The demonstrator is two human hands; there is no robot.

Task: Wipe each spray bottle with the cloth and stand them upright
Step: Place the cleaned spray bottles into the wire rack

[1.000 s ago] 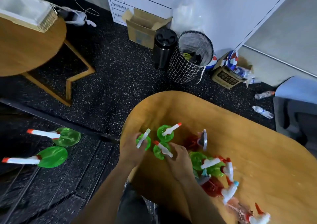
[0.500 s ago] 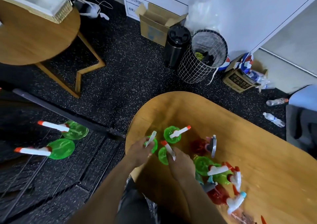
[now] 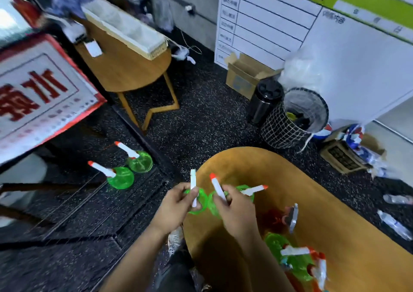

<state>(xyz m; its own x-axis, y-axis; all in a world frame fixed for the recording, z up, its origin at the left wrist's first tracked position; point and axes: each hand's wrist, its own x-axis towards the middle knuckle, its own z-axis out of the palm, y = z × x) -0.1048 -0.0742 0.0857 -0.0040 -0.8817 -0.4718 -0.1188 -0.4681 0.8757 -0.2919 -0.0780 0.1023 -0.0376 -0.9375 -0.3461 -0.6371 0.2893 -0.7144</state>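
Observation:
Green spray bottles with white, orange-tipped heads stand at the near left end of the wooden table. My left hand grips one green bottle by its neck. My right hand grips a second green bottle beside it. A third green bottle stands just behind my right hand. A red bottle and more green and red bottles crowd the table to the right. No cloth is visible.
Two green bottles appear mirrored in a dark glass surface on the left. A wire bin, a black canister, cardboard boxes and a round wooden side table stand on the speckled floor beyond.
The view has tilted up and to the left. Both hands have stayed on the two green bottles, holding them close together at the table's left end.

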